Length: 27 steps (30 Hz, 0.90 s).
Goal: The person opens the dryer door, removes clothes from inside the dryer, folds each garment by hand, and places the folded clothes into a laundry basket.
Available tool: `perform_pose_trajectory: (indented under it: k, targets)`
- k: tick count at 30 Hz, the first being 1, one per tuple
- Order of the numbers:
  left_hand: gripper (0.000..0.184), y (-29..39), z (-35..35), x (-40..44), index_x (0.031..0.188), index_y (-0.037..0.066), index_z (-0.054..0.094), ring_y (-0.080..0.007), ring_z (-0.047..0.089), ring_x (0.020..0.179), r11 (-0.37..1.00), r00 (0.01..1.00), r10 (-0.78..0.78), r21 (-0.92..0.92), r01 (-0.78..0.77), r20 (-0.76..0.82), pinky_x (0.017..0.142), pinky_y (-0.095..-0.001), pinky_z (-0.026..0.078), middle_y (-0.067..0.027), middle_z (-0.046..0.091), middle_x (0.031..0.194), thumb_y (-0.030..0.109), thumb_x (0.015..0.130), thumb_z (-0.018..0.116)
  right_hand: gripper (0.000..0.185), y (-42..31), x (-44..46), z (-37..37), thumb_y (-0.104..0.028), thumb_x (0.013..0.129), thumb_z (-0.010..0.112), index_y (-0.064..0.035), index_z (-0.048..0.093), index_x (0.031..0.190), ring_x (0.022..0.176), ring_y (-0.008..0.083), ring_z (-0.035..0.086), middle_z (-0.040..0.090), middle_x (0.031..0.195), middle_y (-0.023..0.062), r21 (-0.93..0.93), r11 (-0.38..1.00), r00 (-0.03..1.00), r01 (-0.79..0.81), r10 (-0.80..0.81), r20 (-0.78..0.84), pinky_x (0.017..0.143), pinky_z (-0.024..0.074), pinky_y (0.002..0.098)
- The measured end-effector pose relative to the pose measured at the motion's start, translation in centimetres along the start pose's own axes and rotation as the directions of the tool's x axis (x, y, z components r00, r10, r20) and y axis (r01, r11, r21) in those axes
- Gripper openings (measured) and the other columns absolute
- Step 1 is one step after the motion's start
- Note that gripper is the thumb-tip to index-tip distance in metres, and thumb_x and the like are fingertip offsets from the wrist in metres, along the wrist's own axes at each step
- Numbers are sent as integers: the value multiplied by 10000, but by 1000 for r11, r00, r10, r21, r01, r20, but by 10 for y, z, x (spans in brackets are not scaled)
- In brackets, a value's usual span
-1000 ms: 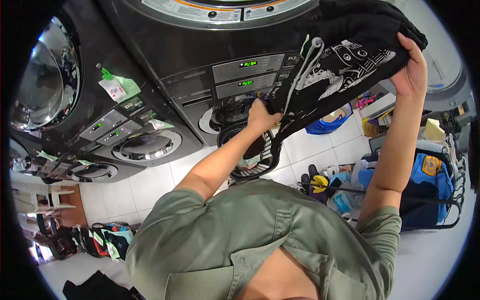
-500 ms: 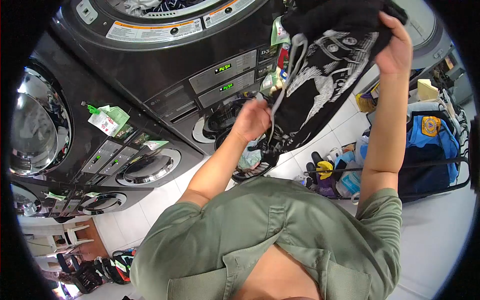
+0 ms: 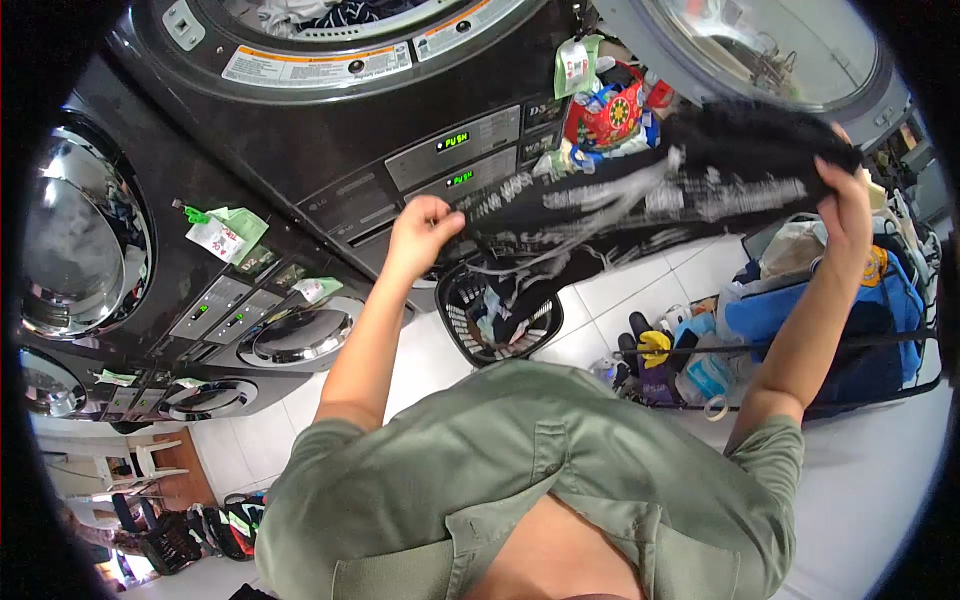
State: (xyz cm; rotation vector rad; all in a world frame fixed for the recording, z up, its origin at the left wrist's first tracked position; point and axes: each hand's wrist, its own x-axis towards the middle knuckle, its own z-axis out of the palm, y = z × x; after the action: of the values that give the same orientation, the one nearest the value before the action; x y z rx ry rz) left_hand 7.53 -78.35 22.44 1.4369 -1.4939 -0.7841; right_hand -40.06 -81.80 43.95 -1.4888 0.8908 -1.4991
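Observation:
A black garment [image 3: 735, 150] with white print and a pale drawstring stretches sideways between my hands, blurred by motion. My left hand [image 3: 425, 232] pinches its left end, in front of the machine panels. At the other end, my right hand [image 3: 845, 195] grips a bunched edge of the dark cloth. Part of the garment hangs down in the middle, over a black laundry basket [image 3: 455, 340] on the floor. Inside the basket lie light and dark clothes [image 3: 490, 318].
An open dryer [image 3: 330, 85] holds clothes at the top, its round door [image 3: 780, 50] swung to the right. More machines [image 3: 85, 250] line the left. Colourful bags [image 3: 610, 110] stand behind the garment. A black-framed rack [image 3: 870, 345] with bags and bottles is at right, on white floor tiles.
My hands have moved apart, the left one leftward and the right one right and down. The garment has swung from hanging steeply to stretched nearly level, and the basket shows more.

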Motion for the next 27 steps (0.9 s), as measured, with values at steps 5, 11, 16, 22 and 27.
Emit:
perform_pose_trajectory:
  k: [5, 11, 16, 22, 27]
  targets:
    - [225, 42, -36, -36, 617, 56, 451, -224, 553, 912, 759, 548, 484, -639, 126, 682, 948, -401, 280, -125, 601, 897, 141, 722, 632, 489, -29, -38, 4, -106, 713, 557, 30, 422, 1163, 986, 290, 519, 524, 1071, 158, 396, 910, 955, 121, -215, 202, 892, 396, 382]
    - [867, -20, 70, -116, 1291, 68, 312, -243, 412, 1139, 278, 708, -389, -657, 701, 590, 981, -393, 298, -137, 395, 1270, 709, 708, 350, 421, 228, -125, 60, -153, 751, 553, 34, 461, 1117, 926, 277, 551, 552, 1028, 163, 705, 605, 786, -370, 608, -109, 848, 429, 394]
    - [696, -42, 39, -187, 1254, 58, 360, -237, 455, 1095, -241, 515, -251, -568, 787, 820, 931, -401, 358, -108, 454, 1218, 576, 790, 392, 379, 234, -282, 132, -192, 782, 550, 37, 494, 1078, 876, 267, 578, 576, 992, 168, 689, -160, 273, -707, 837, 474, 812, 456, 403]
    - [355, -92, 48, -195, 1078, 20, 496, -216, 563, 921, -378, 367, -511, -587, 716, 777, 846, -378, 440, -113, 571, 1030, 295, 853, 494, 303, 248, -245, 157, -152, 769, 586, 43, 543, 998, 830, 236, 598, 599, 961, 144, 236, -134, -92, -962, 979, 182, 768, 479, 373]
    - [316, -102, 9, -135, 1033, 4, 527, -190, 575, 880, 72, 560, -662, -702, 709, 498, 808, -319, 441, -92, 594, 984, 249, 833, 537, 235, 293, -172, 184, -151, 738, 633, -2, 572, 909, 798, 203, 591, 609, 888, 94, 77, 191, 199, -979, 973, 116, 717, 467, 304]
